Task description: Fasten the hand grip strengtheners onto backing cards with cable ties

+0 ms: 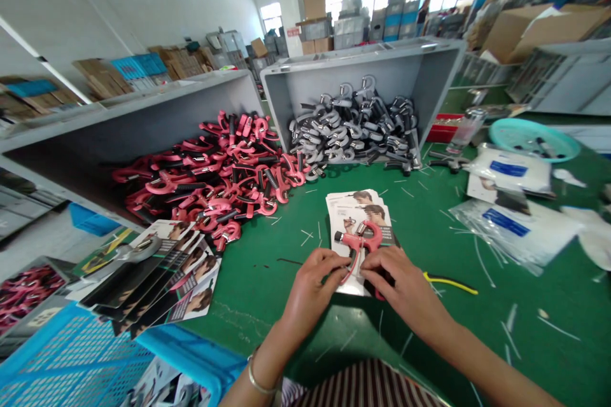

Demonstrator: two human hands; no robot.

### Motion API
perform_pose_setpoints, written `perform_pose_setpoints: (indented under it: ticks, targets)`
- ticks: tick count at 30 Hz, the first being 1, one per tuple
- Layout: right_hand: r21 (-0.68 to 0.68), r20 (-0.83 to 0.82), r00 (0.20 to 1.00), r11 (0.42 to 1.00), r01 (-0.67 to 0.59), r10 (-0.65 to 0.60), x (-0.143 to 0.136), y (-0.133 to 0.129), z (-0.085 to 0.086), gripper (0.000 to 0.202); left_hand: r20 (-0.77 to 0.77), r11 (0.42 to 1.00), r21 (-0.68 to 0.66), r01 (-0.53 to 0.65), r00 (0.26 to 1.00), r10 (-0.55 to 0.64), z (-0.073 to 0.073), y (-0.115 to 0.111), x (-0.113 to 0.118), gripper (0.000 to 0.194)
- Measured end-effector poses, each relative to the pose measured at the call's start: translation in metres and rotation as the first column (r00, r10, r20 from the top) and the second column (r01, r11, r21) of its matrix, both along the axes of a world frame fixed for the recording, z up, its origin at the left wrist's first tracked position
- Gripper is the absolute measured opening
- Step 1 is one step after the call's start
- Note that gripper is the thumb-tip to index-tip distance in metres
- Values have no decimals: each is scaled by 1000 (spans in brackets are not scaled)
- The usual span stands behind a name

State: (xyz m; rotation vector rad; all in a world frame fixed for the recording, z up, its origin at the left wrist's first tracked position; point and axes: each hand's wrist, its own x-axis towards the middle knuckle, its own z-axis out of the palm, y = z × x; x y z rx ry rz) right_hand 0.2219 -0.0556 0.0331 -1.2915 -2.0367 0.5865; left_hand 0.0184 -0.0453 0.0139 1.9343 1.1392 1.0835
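A red tool (373, 233) with a curved head and a black knob lies on a stack of printed cards (341, 210) on the green table. My left hand (317, 280) pinches at the tool's left handle, fingers closed. From the right, my right hand (394, 276) reaches the tool's other side, thumb and fingers pressed together near its middle. What sits between the fingertips is too small to make out. Yellow-handled pliers (451, 282) lie just beside my right hand, partly hidden by it.
Tipped grey bins hold red tools (229, 172) and grey tools (353, 124). Fanned cards (167, 273) lie left above a blue crate (71, 356). Plastic bags (520, 222), a turquoise tray (534, 137) and loose white ties (484, 261) are at the right.
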Motion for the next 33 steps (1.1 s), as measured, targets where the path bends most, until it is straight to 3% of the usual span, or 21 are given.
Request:
perform_pose_setpoints:
  ticks: [8,12,18,25,33]
  targets:
    - [130,64,997,990,-59,51,-5,5,17,16,127,998,-59,-29,991,36,8,1,10,13]
    - [134,154,984,985,-111,90,-5,7,8,12,167,975,-216,-44,983,81,-4,-5,12,10]
    - [112,124,992,993,-46,32,2,-2,0,7,300,931,-364,17,949,100,-11,-4,9,13]
    - [184,379,925,978,-102,26,-1,-4,11,16,273,957,-288,34,961,48,2,-5,15,10]
    - [211,419,908,974,-87,-10,-3,-3,10,17,204,961,-276,30,979,28,3,-6,18,8]
